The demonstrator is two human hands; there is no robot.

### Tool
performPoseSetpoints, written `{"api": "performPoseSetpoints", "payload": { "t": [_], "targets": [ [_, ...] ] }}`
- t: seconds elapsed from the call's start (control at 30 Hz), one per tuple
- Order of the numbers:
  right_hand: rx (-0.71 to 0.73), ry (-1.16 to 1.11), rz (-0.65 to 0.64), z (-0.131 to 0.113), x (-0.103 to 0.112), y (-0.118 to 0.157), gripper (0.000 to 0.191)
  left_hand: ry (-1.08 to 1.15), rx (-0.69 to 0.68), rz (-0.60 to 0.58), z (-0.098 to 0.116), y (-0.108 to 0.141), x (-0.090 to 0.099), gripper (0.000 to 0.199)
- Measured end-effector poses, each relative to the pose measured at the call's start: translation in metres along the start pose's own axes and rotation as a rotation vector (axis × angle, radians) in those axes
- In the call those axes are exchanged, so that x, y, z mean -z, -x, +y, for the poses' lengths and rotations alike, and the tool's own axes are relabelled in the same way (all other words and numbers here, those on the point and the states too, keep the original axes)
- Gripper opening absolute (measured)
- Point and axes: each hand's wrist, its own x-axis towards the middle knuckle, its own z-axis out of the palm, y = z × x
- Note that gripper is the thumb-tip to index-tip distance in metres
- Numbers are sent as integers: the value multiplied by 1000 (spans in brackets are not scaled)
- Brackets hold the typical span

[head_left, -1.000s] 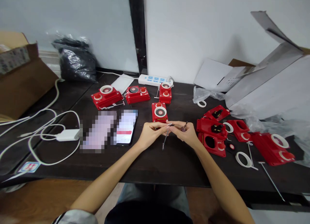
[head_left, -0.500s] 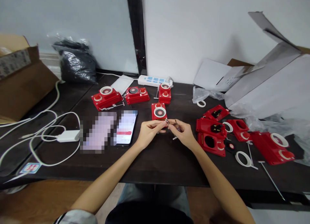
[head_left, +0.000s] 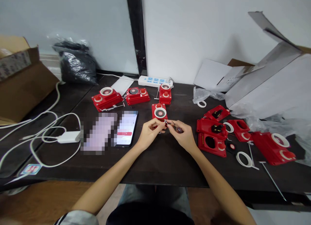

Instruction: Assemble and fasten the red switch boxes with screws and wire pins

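Observation:
My left hand (head_left: 150,133) and my right hand (head_left: 184,135) meet fingertip to fingertip, both closed in a pinch on a small silvery metal piece (head_left: 165,122). Its kind is too small to make out. Something dark and purplish (head_left: 179,130) shows under the curled fingers of my right hand. Just beyond my fingertips lies a red alarm box (head_left: 155,111) with a white ring around a dark disc and a red button. My fingers partly cover its near end, so I cannot tell whether they touch it.
More red alarm boxes (head_left: 104,103) lie at the back. Opened red housings (head_left: 211,146), a white ring (head_left: 244,159) and a T-shaped metal rod (head_left: 273,179) are on the right. A phone (head_left: 125,127), white cables (head_left: 79,121) and a cardboard box (head_left: 24,88) are left; a power strip (head_left: 154,79) lies behind.
My right hand has turned slightly and shifted a little left. A silvery rod end that stuck out below it no longer shows. My left hand has barely moved.

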Motion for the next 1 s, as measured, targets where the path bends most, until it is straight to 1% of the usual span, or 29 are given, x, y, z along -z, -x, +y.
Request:
{"api": "performPoseSetpoints", "payload": {
  "t": [0.1,0.27,0.4,0.57,0.73,0.9,1.0],
  "targets": [
    [-3,13,27,0,0,0,23,4,-8,-10,0,0,0,31],
    [-60,5,30,-1,2,-1,23,-21,-5,-7,-2,-1,0,29],
    [-45,-8,29,-2,3,-2,18,-77,-30,44,-4,-2,0,28],
    [-57,-16,39,-1,4,-3,17,-105,-47,101,-6,-3,0,31],
    [-64,-8,11,-2,4,-3,19,-160,-54,79,-8,-3,2,31],
    [-35,-14,-23,-1,3,-3,21,-169,-84,45,-7,-2,3,28],
    [-36,-5,-44,0,2,-3,24,-182,-70,42,-6,-1,3,29]
  ]
}}
